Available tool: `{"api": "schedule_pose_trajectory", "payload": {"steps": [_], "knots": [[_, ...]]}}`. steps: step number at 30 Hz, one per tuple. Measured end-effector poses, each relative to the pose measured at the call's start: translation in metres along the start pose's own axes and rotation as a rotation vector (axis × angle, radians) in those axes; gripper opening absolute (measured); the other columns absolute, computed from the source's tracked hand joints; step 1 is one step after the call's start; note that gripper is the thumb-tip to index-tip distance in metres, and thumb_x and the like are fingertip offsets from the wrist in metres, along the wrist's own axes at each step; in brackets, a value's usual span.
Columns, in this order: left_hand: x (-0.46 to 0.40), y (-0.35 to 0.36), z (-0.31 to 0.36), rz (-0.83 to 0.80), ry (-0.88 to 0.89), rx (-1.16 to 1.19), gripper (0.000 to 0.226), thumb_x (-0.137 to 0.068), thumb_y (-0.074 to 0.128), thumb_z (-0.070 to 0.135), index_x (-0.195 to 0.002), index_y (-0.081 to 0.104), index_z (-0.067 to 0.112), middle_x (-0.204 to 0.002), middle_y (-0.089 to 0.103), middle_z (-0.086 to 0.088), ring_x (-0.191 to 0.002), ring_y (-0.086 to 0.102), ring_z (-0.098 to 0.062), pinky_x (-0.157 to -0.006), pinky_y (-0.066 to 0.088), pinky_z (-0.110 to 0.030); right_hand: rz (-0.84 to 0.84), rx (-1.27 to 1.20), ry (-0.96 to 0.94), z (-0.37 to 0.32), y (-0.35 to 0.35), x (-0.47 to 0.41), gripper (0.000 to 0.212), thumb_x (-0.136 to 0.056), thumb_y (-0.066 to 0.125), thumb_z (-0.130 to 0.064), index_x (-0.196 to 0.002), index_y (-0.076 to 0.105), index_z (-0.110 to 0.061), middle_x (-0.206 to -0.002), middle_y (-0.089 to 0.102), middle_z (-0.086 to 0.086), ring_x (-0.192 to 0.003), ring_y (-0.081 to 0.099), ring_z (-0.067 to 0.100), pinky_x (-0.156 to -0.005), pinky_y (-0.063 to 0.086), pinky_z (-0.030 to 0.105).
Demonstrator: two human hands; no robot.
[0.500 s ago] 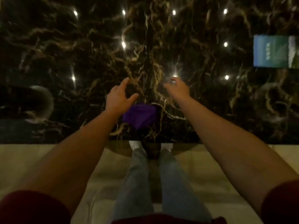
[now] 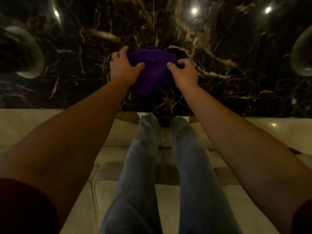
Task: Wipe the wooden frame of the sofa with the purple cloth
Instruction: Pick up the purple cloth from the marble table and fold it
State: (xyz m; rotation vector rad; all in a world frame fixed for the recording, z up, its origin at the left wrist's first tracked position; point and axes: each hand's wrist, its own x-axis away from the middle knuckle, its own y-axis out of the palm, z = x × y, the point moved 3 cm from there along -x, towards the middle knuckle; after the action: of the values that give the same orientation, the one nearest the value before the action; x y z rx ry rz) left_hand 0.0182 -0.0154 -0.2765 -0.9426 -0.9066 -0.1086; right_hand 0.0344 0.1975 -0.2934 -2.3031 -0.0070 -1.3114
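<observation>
A crumpled purple cloth (image 2: 152, 70) lies on a glossy black marble surface (image 2: 67, 68) with gold veins, straight ahead of me. My left hand (image 2: 124, 66) grips the cloth's left side with thumb and fingers closed into the fabric. My right hand (image 2: 184, 72) pinches its right side. Both forearms reach forward over my legs. No sofa or wooden frame is in view.
The marble slab's near edge (image 2: 50, 108) runs across the middle of the view. Below it is pale beige tiled floor (image 2: 253, 130) and my legs in blue jeans (image 2: 140, 166). Ceiling lights reflect in the marble (image 2: 194, 10).
Both hands were open and spread above the cloth; now they have closed on its two sides. The view has moved closer to the marble surface.
</observation>
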Motion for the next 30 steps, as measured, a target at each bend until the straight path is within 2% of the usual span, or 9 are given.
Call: {"api": "schedule_pose_trajectory", "payload": {"steps": [3, 6, 9, 13, 17, 20, 25, 28, 30], "knots": [[0.001, 0.016, 0.013, -0.095, 0.006, 0.073, 0.07, -0.094, 0.07, 0.035, -0.154, 0.036, 0.021, -0.153, 0.046, -0.01, -0.137, 0.049, -0.028, -0.113, 0.041, -0.04, -0.05, -0.136, 0.02, -0.004, 0.029, 0.007, 0.057, -0.092, 0.073, -0.046, -0.139, 0.052, -0.023, -0.132, 0.062, 0.004, -0.114, 0.063, 0.025, -0.092, 0.059, 0.043], [0.022, 0.022, 0.032, -0.15, 0.142, 0.198, 0.048, -0.096, 0.066, 0.02, -0.142, 0.054, 0.014, -0.132, 0.064, -0.005, -0.119, 0.062, -0.02, -0.103, 0.047, -0.03, -0.003, -0.224, -0.014, -0.017, 0.026, 0.013, 0.039, -0.098, 0.067, -0.033, -0.134, 0.061, -0.022, -0.112, 0.065, -0.005, -0.102, 0.065, 0.017, -0.085, 0.054, 0.033], [0.054, -0.001, 0.05, -0.167, 0.118, 0.519, 0.03, -0.097, 0.063, 0.02, -0.127, 0.065, 0.018, -0.112, 0.071, 0.001, -0.104, 0.069, -0.014, -0.099, 0.056, -0.035, 0.044, -0.408, -0.01, -0.032, -0.008, 0.034, 0.021, -0.1, 0.064, -0.028, -0.119, 0.068, -0.021, -0.103, 0.069, -0.007, -0.095, 0.067, 0.012, -0.088, 0.057, 0.036], [0.118, -0.041, 0.11, -0.266, 0.129, 0.789, 0.02, -0.097, 0.065, 0.032, -0.111, 0.074, 0.022, -0.113, 0.077, -0.004, -0.106, 0.074, -0.018, -0.098, 0.059, -0.042, 0.034, -0.66, -0.031, -0.061, -0.087, 0.092, 0.024, -0.099, 0.066, -0.033, -0.115, 0.075, -0.017, -0.108, 0.076, 0.003, -0.097, 0.074, 0.018, -0.079, 0.062, 0.033], [0.187, -0.092, 0.201, -0.364, 0.291, 0.797, 0.032, -0.097, 0.065, 0.038, -0.111, 0.076, 0.011, -0.111, 0.078, -0.007, -0.105, 0.074, -0.022, -0.098, 0.059, -0.044, 0.115, -0.836, -0.123, -0.102, -0.183, 0.172, 0.02, -0.097, 0.068, -0.04, -0.084, 0.081, -0.032, -0.093, 0.081, -0.002, -0.09, 0.077, 0.017, -0.077, 0.065, 0.037], [0.242, -0.135, 0.262, -0.456, 0.43, 0.832, 0.034, -0.096, 0.065, 0.042, -0.111, 0.076, 0.013, -0.113, 0.078, -0.007, -0.106, 0.075, -0.021, -0.098, 0.059, -0.043, 0.181, -0.953, -0.235, -0.129, -0.252, 0.243, 0.017, -0.096, 0.069, -0.038, -0.091, 0.082, -0.028, -0.095, 0.082, -0.002, -0.089, 0.078, 0.016, -0.075, 0.065, 0.036], [0.355, -0.186, 0.32, -0.762, 0.652, 0.762, 0.051, -0.097, 0.061, 0.047, -0.134, 0.06, 0.013, -0.128, 0.072, -0.01, -0.117, 0.071, -0.025, -0.098, 0.058, -0.044, 0.289, -1.02, -0.422, -0.15, -0.329, 0.372, 0.022, -0.096, 0.071, -0.034, -0.08, 0.083, -0.027, -0.094, 0.082, 0.002, -0.088, 0.079, 0.02, -0.07, 0.063, 0.033], [0.42, -0.203, 0.331, -0.933, 0.758, 0.615, 0.044, -0.093, 0.068, 0.041, -0.126, 0.065, 0.012, -0.123, 0.075, -0.011, -0.114, 0.072, -0.025, -0.089, 0.06, -0.032, 0.418, -1.053, -0.542, -0.137, -0.357, 0.447, 0.021, -0.097, 0.07, -0.031, -0.081, 0.084, -0.027, -0.093, 0.082, 0.001, -0.089, 0.079, 0.018, -0.071, 0.063, 0.03], [0.444, -0.21, 0.335, -0.901, 0.823, 0.494, 0.041, -0.086, 0.074, 0.043, -0.115, 0.072, 0.013, -0.113, 0.078, -0.01, -0.107, 0.075, -0.024, -0.082, 0.061, -0.029, 0.502, -1.048, -0.574, -0.128, -0.361, 0.478, 0.019, -0.098, 0.068, -0.034, -0.085, 0.082, -0.03, -0.093, 0.081, -0.005, -0.088, 0.078, 0.013, -0.071, 0.062, 0.026]]}}
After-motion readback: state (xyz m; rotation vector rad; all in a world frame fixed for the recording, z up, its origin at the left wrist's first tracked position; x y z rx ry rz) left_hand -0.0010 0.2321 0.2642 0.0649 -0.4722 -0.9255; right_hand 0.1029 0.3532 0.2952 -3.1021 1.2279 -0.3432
